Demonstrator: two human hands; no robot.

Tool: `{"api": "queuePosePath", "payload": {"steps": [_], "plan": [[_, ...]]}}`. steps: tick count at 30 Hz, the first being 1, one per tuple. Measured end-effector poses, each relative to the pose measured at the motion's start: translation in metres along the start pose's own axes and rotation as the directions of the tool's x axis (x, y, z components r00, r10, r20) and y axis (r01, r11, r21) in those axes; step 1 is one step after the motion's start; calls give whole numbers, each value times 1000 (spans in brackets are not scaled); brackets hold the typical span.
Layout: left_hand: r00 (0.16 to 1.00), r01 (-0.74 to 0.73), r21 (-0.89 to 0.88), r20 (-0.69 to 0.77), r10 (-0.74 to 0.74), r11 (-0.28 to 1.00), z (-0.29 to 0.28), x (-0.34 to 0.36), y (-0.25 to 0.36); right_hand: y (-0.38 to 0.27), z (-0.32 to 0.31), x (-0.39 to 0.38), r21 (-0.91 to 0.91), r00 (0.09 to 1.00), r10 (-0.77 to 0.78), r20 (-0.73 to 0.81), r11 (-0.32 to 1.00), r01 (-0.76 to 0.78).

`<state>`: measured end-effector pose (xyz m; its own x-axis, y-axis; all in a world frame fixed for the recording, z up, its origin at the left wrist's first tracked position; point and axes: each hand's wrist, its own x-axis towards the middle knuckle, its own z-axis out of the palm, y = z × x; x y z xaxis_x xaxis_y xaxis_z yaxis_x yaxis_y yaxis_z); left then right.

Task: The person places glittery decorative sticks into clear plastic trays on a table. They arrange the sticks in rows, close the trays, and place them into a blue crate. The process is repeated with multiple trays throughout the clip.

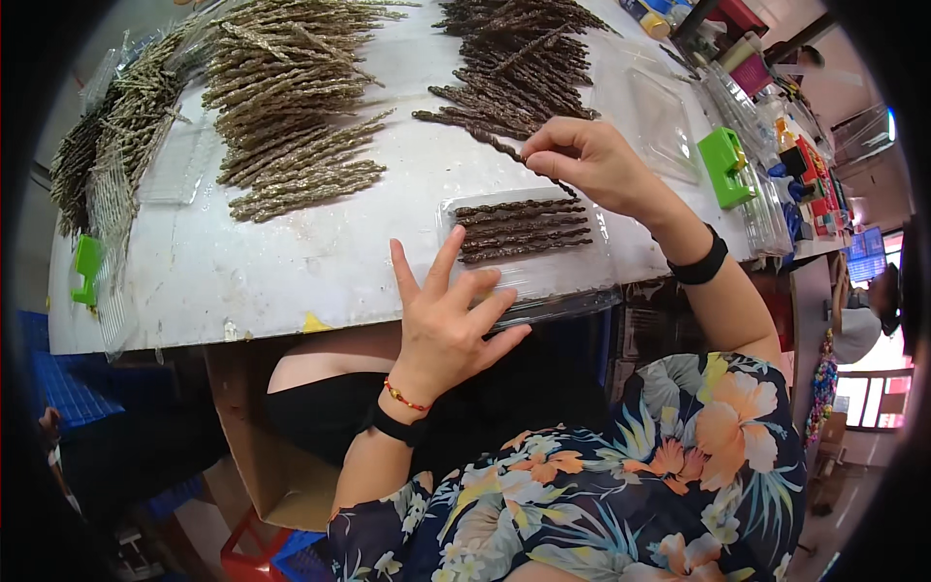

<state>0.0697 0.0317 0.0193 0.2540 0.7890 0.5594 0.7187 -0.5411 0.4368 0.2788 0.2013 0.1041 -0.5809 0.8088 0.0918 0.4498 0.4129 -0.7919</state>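
Between thumb and fingertips, my right hand (599,167) pinches a thin, dark brown twisted stick (497,145), slanting above a shallow clear plastic tray (605,254). Several similar dark sticks (524,233) lie side by side in that tray, near the table's front edge. My left hand (444,325) is spread open at the tray's front left, with a fingertip by the ends of the sticks. Just beyond the tray is a large pile of dark twisted sticks (519,78). A paler, golden-brown pile (281,112) lies to its left.
Another clear tray (655,121) rests right of the dark pile. A green tape dispenser (725,167) stands at the table's right edge, and a green piece (86,270) at the left. More sticks in plastic (92,160) crowd the far left. Below sits a cardboard box (291,485).
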Motion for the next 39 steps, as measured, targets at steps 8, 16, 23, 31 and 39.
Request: {"api": "queuePosePath", "payload": {"steps": [8, 16, 23, 31, 39], "plan": [[1000, -3, -7, -3, 3, 1000, 0, 1, 0, 13, 17, -15, -355, 949, -301, 92, 881, 313], [1000, -5, -5, 1, 5, 1000, 1, 1, 0, 20, 42, -25, -554, 863, -506, -7, 720, 418], [999, 26, 41, -23, -25, 999, -6, -7, 0, 9, 36, -15, -432, 915, -401, 37, 820, 377], [992, 90, 99, -92, -81, 991, -19, -23, -5, -42, 56, 39, -256, 965, -237, 108, 932, 257], [983, 130, 98, -143, -116, 987, -23, -26, -15, -50, 127, 132, -454, 845, -431, 315, 714, 533]]}}
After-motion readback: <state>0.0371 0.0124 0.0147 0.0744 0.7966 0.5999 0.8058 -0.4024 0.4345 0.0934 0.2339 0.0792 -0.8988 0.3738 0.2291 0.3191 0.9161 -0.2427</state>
